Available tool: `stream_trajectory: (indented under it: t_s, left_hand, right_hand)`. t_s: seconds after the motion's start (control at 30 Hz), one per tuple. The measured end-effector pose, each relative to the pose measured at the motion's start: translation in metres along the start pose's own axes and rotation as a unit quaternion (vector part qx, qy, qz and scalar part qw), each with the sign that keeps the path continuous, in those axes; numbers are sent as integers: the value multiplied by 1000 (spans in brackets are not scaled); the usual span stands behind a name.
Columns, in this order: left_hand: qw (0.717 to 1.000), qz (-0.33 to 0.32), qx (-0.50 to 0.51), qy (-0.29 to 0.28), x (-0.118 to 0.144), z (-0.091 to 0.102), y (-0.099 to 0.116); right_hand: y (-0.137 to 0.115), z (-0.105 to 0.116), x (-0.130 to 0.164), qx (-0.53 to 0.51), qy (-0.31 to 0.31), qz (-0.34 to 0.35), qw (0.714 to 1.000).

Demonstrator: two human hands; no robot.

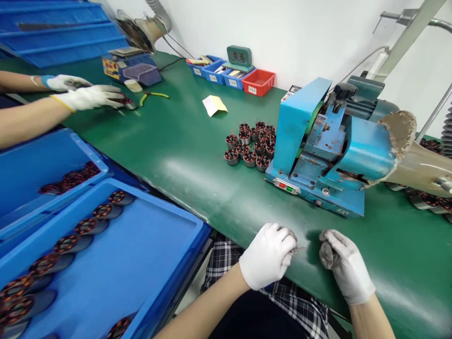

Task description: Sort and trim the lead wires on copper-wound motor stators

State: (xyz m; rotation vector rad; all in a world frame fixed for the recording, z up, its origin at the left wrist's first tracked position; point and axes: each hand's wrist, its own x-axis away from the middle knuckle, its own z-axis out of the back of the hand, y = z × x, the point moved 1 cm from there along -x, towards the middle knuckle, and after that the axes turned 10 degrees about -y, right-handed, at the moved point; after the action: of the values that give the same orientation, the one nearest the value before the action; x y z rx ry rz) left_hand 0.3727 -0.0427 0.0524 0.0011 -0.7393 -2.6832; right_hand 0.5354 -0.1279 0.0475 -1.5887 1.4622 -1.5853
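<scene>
My left hand [270, 256], in a white glove, is closed above the front edge of the green bench. Thin copper-coloured wires [301, 248] stick out to the right from its fingers; the rest of the piece is hidden behind the glove. My right hand [344, 266] is apart from it, over the bench to the right, with fingers curled and fingertips stained grey. Whatever it may hold does not show. Beyond my hands is a blue belt machine [319, 141] with red and green buttons. Wound motor stators [249, 157] stand in a cluster left of it.
At left, a blue tray [148, 245] holds several stators in a row. A co-worker's gloved hands [88, 95] handle a stator at the far left, near green-handled cutters [153, 96]. A red bin [259, 82] and a clock [239, 56] stand by the wall. More stators [423, 200] are behind the duct.
</scene>
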Motion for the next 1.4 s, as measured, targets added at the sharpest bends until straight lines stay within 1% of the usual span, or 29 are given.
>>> stream_trajectory:
  t_s: [0.03, 0.07, 0.13, 0.2, 0.3, 0.33, 0.37, 0.43, 0.47, 0.5, 0.53, 0.63, 0.77, 0.83, 0.87, 0.93, 0.97, 1.03, 1.13, 1.17, 1.2, 1.23, 1.27, 1.33, 1.37, 1.4]
  left_hand:
    - [1000, 1, 4, 5, 0, -1, 0]
    - [1000, 2, 5, 11, 1, -1, 0]
    - [1000, 5, -2, 21, 1, -2, 1]
    - [1000, 7, -12, 23, 1, -3, 1]
    - [999, 12, -17, 24, 2, -4, 3]
    - [999, 14, -15, 28, 2, -4, 3]
    - [999, 16, -13, 31, 2, -5, 3]
    - [999, 16, -8, 38, 2, -7, 3]
    - [999, 14, -7, 41, 2, -7, 2]
    - [999, 12, -7, 46, 2, -8, 2]
    - [999, 11, -8, 51, 1, -9, 2]
    - [998, 8, -12, 67, 0, -11, 1]
    - [997, 10, -16, 70, -1, -13, 0]
    - [997, 9, -14, 73, -1, -13, 0]
    - [997, 7, -12, 75, -1, -13, 0]
    - [997, 8, -15, 74, -1, -12, 1]
    - [997, 10, -19, 69, -1, -11, 2]
    - [998, 16, -28, 53, -1, -8, 3]
    - [999, 23, -22, 28, 0, -4, 5]
    - [999, 22, -6, 28, 1, -3, 4]
    - [999, 16, 21, 36, 2, -3, 3]
    - [997, 10, 59, 51, 3, -2, 1]
    - [993, 2, 101, 67, 4, -2, -3]
    - [982, -8, 165, 94, 6, -1, -11]
    - [979, -6, 178, 97, 7, -1, -15]
    - [979, 1, 178, 94, 8, 0, -19]
  right_hand:
    - [1, 2, 1, -3, 19, 16, 1000]
    - [3, 1, 3, 15, 25, 19, 999]
    - [10, -5, 6, 103, 11, 8, 995]
    - [20, -16, 9, 217, 11, 16, 976]
    - [29, -27, 11, 349, 55, 66, 933]
    - [29, -27, 11, 379, 84, 82, 918]
    - [29, -23, 12, 402, 128, 95, 902]
    - [27, -9, 14, 423, 231, 112, 869]
    - [26, 0, 15, 423, 273, 118, 856]
    - [25, 8, 17, 419, 297, 122, 849]
    - [25, 14, 19, 417, 299, 127, 849]
    - [27, 22, 24, 424, 231, 139, 864]
    - [34, 13, 25, 399, 178, 154, 886]
    - [34, 5, 23, 398, 152, 186, 885]
    - [32, 1, 22, 410, 135, 211, 877]
    - [27, -9, 19, 458, 89, 272, 841]
    - [24, -14, 17, 491, 61, 297, 817]
    - [17, -21, 14, 566, 11, 330, 756]
    - [11, -23, 11, 664, -36, 344, 663]
    - [10, -22, 10, 685, -46, 344, 640]
    - [10, -21, 9, 698, -52, 341, 628]
    - [11, -19, 7, 700, -53, 335, 628]
    - [12, -18, 6, 693, -51, 326, 641]
    - [16, -16, 3, 657, -40, 304, 689]
    - [17, -17, 1, 638, -37, 293, 711]
    - [18, -17, -1, 624, -35, 285, 727]
